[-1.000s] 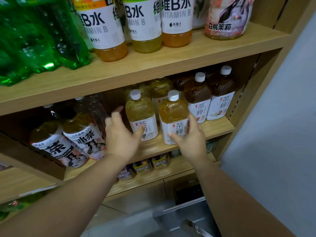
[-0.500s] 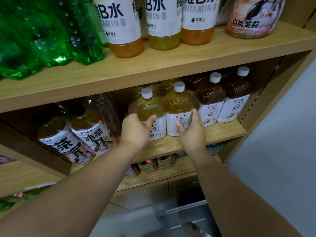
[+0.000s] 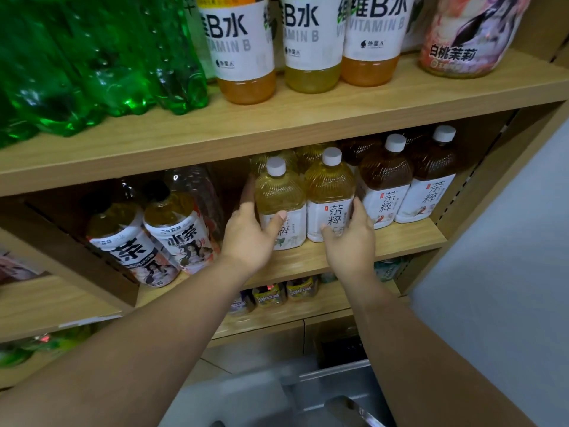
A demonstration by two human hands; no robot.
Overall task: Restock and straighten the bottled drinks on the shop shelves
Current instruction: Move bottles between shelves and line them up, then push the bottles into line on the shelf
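Note:
Two pale-yellow tea bottles with white caps stand side by side on the middle shelf [image 3: 400, 241]. My left hand [image 3: 249, 235] grips the left yellow bottle [image 3: 278, 195], thumb across its label and fingers behind its left side. My right hand [image 3: 351, 238] grips the right yellow bottle [image 3: 328, 192], thumb on the label front and fingers round its right side. Both bottles are upright and touch each other. Two dark brown tea bottles [image 3: 385, 186] stand just to their right. More yellow bottles are partly hidden behind them.
Two tea bottles with picture labels [image 3: 181, 235] lean in the shelf's left part. The upper shelf holds green bottles [image 3: 92, 63], vitamin B bottles [image 3: 243, 47] and a pink-labelled bottle [image 3: 462, 35]. Small bottles [image 3: 286, 292] stand on the lower shelf. A grey wall lies right.
Both hands moved in from the shelf front and closed round the two yellow bottles, pushing them back and together. The view has shifted closer.

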